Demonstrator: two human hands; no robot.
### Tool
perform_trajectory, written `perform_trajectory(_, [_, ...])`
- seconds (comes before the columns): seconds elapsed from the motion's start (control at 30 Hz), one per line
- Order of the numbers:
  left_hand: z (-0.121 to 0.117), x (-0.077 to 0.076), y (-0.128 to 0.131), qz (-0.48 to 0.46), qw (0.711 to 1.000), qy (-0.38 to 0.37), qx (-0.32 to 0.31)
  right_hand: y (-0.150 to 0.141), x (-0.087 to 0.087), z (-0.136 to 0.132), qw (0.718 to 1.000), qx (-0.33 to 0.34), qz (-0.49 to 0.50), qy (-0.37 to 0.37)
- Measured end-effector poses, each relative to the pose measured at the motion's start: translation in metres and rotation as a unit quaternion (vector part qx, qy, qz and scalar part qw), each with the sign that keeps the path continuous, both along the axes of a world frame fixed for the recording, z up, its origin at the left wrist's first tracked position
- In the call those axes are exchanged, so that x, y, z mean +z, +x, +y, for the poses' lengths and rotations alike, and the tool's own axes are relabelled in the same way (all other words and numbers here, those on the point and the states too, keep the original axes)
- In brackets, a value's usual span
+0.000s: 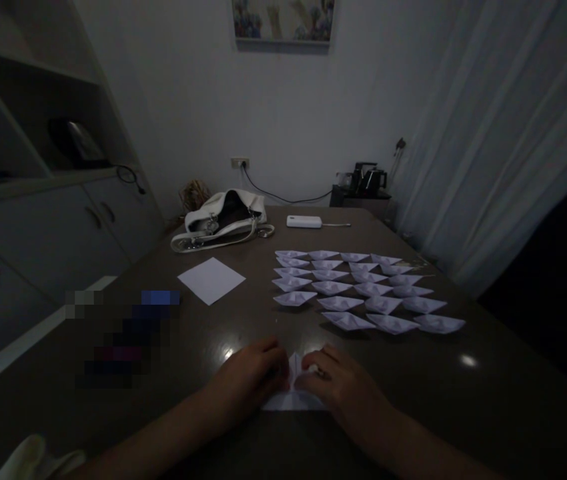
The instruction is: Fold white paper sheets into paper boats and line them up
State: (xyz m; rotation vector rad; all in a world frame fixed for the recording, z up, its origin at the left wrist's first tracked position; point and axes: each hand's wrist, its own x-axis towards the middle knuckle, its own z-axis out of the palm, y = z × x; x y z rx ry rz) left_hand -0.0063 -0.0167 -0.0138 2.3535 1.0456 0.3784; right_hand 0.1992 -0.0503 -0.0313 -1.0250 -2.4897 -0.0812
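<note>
A partly folded white paper [293, 390] lies on the dark table [488, 400] near its front edge. My left hand [253, 375] presses on the paper's left side with curled fingers. On the right side my right hand [346, 385] does the same, fingertips pinched at the raised middle fold. Beyond the hands, several finished white paper boats [363, 290] lie in neat rows. A flat white sheet of paper [211, 279] rests to their left.
A white handbag [221, 220] lies at the table's far left, a white power bank [304, 221] with a cable beside it. Cabinets and shelves [38, 200] line the left wall, curtains [503, 133] the right. A kettle [366, 178] stands on a low stand behind.
</note>
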Motion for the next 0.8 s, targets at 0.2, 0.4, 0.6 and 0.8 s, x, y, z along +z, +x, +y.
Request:
perform_trajectory(0.2, [-0.002, 0.008, 0.000, 0.055, 0.998, 0.012, 0.010, 0.011, 0.000, -0.019, 0.996, -0.008, -0.066, 0.056])
perform_trajectory(0.4, [0.000, 0.013, -0.001, 0.055, 0.998, 0.004, -0.006, 0.032, -0.002, -0.042, 0.990, -0.098, -0.061, 0.078])
perform_trajectory(0.6, [0.008, 0.016, -0.017, 0.030, 0.997, -0.074, -0.010, 0.025, 0.016, -0.042, 0.991, -0.116, -0.065, -0.032])
perform_trajectory(0.8, [0.013, 0.021, -0.025, 0.039, 0.994, -0.101, 0.034, 0.011, 0.037, -0.035, 0.982, -0.115, -0.100, -0.115])
